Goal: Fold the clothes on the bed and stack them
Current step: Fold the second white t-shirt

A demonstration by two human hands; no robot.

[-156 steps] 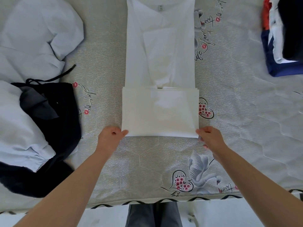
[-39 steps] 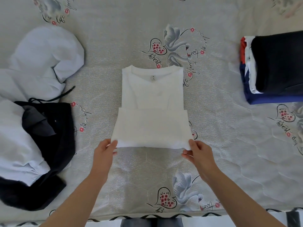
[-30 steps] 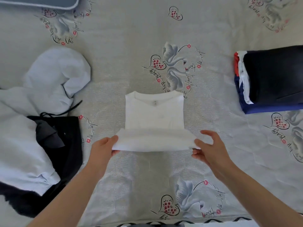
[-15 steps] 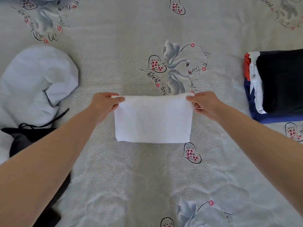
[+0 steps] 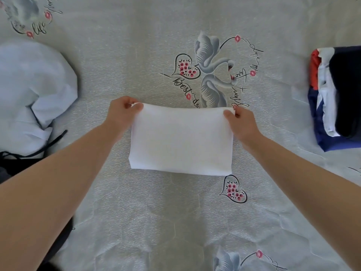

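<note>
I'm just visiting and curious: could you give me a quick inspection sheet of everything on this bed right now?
Surface: bed covered by a grey sheet printed with swans and hearts.
Job's things: white shirt folded into a flat rectangle at the centre; stack of folded clothes at the right edge, dark piece on top.
Clutter: pale blue garment and black garment, both unfolded, at the left.
Grippers: left hand pinches the shirt's far left corner; right hand pinches the far right corner.
Cables: nothing seen; only a black drawstring by the unfolded clothes.
Surroundings: nothing seen beyond the bed.
</note>
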